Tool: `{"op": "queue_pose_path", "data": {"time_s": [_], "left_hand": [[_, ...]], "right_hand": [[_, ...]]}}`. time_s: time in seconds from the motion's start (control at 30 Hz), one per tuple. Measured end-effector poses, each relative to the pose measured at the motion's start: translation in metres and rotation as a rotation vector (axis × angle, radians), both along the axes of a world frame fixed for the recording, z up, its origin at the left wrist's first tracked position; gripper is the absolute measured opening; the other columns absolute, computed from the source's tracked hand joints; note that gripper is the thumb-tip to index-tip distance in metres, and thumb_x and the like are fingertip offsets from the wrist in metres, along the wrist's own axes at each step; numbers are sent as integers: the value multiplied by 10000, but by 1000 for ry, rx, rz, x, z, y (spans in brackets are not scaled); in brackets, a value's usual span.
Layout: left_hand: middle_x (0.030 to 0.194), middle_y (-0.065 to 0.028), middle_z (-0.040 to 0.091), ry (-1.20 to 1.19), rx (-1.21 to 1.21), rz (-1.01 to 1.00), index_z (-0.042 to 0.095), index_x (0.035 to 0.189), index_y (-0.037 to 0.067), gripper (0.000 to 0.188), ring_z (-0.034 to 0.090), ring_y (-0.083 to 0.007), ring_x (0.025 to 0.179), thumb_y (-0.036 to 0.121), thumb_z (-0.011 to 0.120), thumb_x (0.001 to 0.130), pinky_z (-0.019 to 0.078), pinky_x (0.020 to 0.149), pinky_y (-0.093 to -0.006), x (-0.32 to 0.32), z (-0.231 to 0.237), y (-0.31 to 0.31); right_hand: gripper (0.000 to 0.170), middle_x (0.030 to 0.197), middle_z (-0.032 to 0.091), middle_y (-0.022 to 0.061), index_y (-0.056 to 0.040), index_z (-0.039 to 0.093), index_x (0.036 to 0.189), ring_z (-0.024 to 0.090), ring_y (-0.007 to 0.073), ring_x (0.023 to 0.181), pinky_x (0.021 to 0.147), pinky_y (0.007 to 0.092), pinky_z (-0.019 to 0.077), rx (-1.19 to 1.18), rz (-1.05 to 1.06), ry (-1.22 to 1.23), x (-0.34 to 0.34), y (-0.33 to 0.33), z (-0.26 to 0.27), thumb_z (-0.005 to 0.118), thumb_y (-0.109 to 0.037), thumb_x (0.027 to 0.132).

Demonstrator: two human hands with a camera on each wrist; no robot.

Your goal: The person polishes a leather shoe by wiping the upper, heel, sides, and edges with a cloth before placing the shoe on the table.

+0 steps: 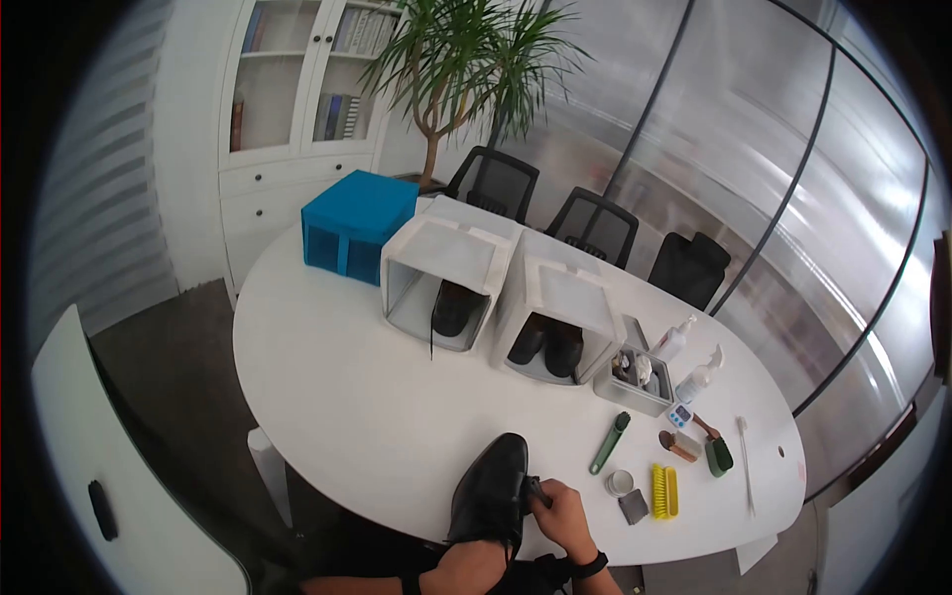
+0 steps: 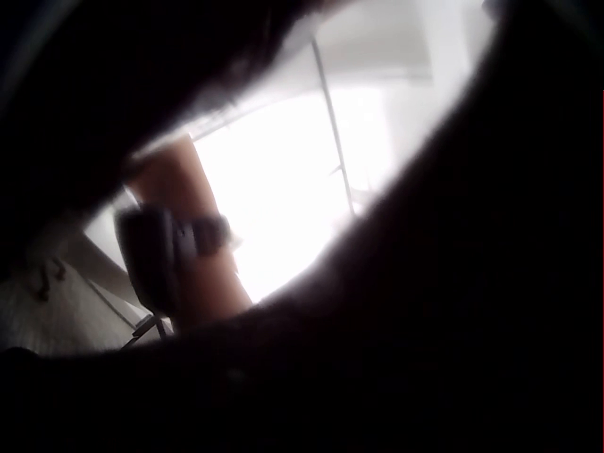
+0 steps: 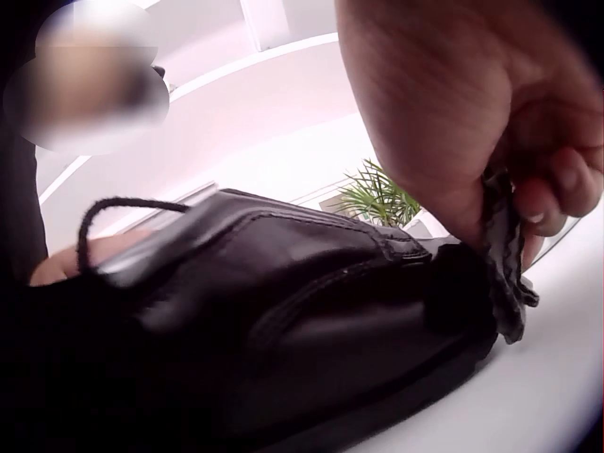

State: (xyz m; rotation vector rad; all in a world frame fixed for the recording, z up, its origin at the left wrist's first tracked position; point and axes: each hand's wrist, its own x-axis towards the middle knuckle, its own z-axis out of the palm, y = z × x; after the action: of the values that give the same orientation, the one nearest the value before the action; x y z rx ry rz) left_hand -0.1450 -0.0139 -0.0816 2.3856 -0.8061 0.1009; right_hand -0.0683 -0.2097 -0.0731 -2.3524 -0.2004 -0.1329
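Note:
A black lace-up shoe [image 1: 488,488] is at the table's near edge, toe pointing away from me. My left hand [image 1: 464,570] reaches into its opening from behind, fingers hidden inside. The left wrist view is mostly dark and shows a forearm [image 2: 193,264] with a dark watch. My right hand [image 1: 563,518] pinches a crumpled dark cloth [image 3: 503,264] between thumb and fingers. This cloth lies against the right side of the shoe, near the toe. In the right wrist view a loop of shoelace [image 3: 118,203] sticks up from the shoe.
To the right lie a green-handled brush [image 1: 610,443], round tin [image 1: 620,483], grey square pad [image 1: 633,507], yellow brush [image 1: 664,492] and wooden brush [image 1: 680,445]. Behind stand a metal box [image 1: 635,397], spray bottle [image 1: 702,375], two white shoe boxes [image 1: 446,248] holding black shoes, and a blue box [image 1: 359,213].

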Motion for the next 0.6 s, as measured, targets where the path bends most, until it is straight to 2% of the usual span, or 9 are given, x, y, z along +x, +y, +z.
{"op": "queue_pose_path", "data": {"time_s": [0.13, 0.2, 0.23, 0.27, 0.37, 0.43, 0.47, 0.53, 0.6], "left_hand": [[693, -178, 643, 31, -48, 136, 670, 806, 38, 145, 637, -322, 671, 120, 567, 867, 509, 623, -469, -2, 1, -4], [833, -233, 690, 270, 109, -74, 689, 961, -37, 249, 703, -373, 737, 156, 533, 982, 577, 680, -449, 8, 18, 3], [699, -188, 671, 106, -2, -30, 683, 840, -15, 280, 677, -373, 582, 176, 543, 989, 562, 561, -426, 6, 6, 1], [699, -188, 671, 140, 17, -50, 683, 840, -15, 280, 677, -373, 582, 176, 543, 989, 562, 561, -426, 3, 1, 1], [733, -209, 671, 305, 38, -27, 680, 857, -18, 264, 679, -369, 629, 165, 542, 987, 562, 588, -431, 7, 5, 1], [738, -221, 658, 121, -28, -7, 668, 863, -21, 236, 667, -367, 643, 142, 537, 973, 555, 598, -439, 9, 4, 3], [738, -221, 658, 157, 20, -45, 668, 863, -21, 236, 667, -367, 643, 142, 537, 973, 555, 598, -439, 8, 8, 4], [755, -222, 653, 121, 133, -16, 659, 884, -26, 165, 660, -368, 661, 82, 543, 929, 553, 618, -443, 10, 15, 4], [780, -232, 642, 176, 203, -67, 638, 900, -29, 109, 651, -398, 686, 38, 555, 877, 544, 629, -464, 12, 20, 5]], "right_hand": [[94, 835, 683, 160, 23, 707, 902, 682, 291, 767, 710, 362, 518, 138, 55, 152, -24, -7, -3, 681, -52, 851], [87, 822, 678, 142, 31, 701, 899, 671, 252, 759, 707, 348, 514, 198, 67, 233, -34, -9, 0, 682, -40, 853], [79, 809, 674, 125, 39, 695, 896, 660, 213, 751, 704, 335, 510, 257, 82, 291, -39, -10, 1, 682, -28, 854], [43, 784, 684, 71, 48, 680, 867, 644, 122, 750, 690, 292, 502, 310, 109, 314, -43, -10, 2, 672, 5, 862], [45, 761, 609, 62, 45, 648, 860, 563, 120, 708, 655, 297, 464, 326, 181, 307, -47, -17, 0, 678, 14, 849], [69, 751, 551, 73, 39, 627, 872, 494, 129, 679, 627, 302, 433, 295, 132, 212, -44, -24, 2, 683, 17, 837], [85, 751, 525, 81, 34, 619, 880, 461, 136, 669, 612, 304, 417, 275, 78, 149, -40, -26, 4, 687, 18, 830], [82, 772, 559, 106, 30, 632, 899, 529, 161, 682, 620, 310, 446, 211, -63, 10, -30, -21, 30, 683, 12, 837], [105, 836, 614, 120, 17, 680, 959, 611, 225, 721, 644, 345, 493, 208, -30, -166, -15, -20, 32, 659, 18, 856]]}}
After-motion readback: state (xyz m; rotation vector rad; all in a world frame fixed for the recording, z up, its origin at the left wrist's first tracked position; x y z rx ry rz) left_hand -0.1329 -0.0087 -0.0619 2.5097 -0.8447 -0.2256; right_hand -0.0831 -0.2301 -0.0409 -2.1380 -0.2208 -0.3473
